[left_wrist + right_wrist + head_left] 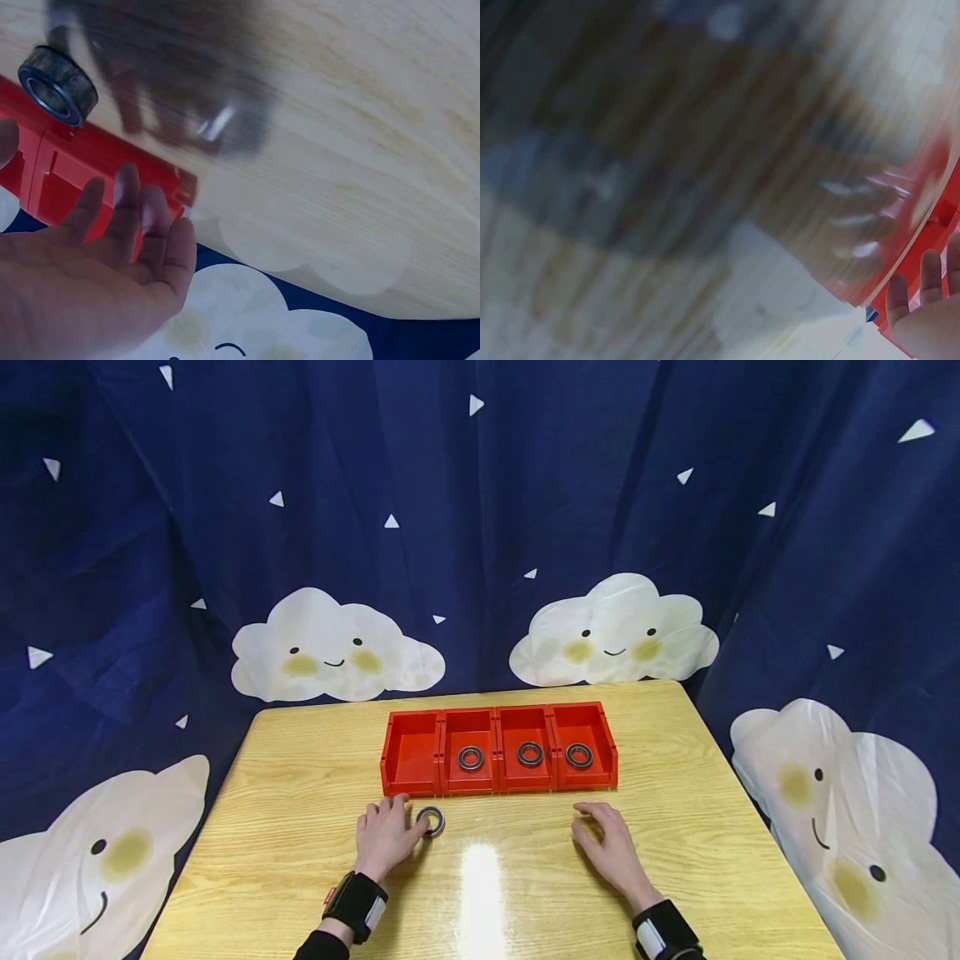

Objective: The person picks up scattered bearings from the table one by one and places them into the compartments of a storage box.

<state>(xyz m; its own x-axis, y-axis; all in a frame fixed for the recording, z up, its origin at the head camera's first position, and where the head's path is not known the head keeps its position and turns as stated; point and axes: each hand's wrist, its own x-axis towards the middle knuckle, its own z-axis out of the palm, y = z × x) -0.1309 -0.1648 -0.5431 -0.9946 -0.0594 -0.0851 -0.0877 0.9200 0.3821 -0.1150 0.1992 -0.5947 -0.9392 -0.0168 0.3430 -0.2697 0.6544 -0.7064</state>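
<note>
A ball bearing (440,822) lies on the wooden table just in front of a row of red bins (467,787). Beside it is my left hand (386,838), fingers loosely bent, with the thumb close to the ring in the head view. The left wrist view shows that bearing (81,88) clear of the fingers, which hold nothing. Over the table at the right, in front of the rightmost bin, hovers my right hand (611,850), relaxed and holding nothing. One bearing (470,767) sits in the second bin from the left, another (529,762) in the third, another (578,764) in the fourth.
The light wood table (300,777) reaches back to a dark blue curtain (480,527) printed with clouds and triangles. Curtain also hangs along both sides. A bright glare strip (482,893) lies between the hands. Black bands (356,906) circle both wrists.
</note>
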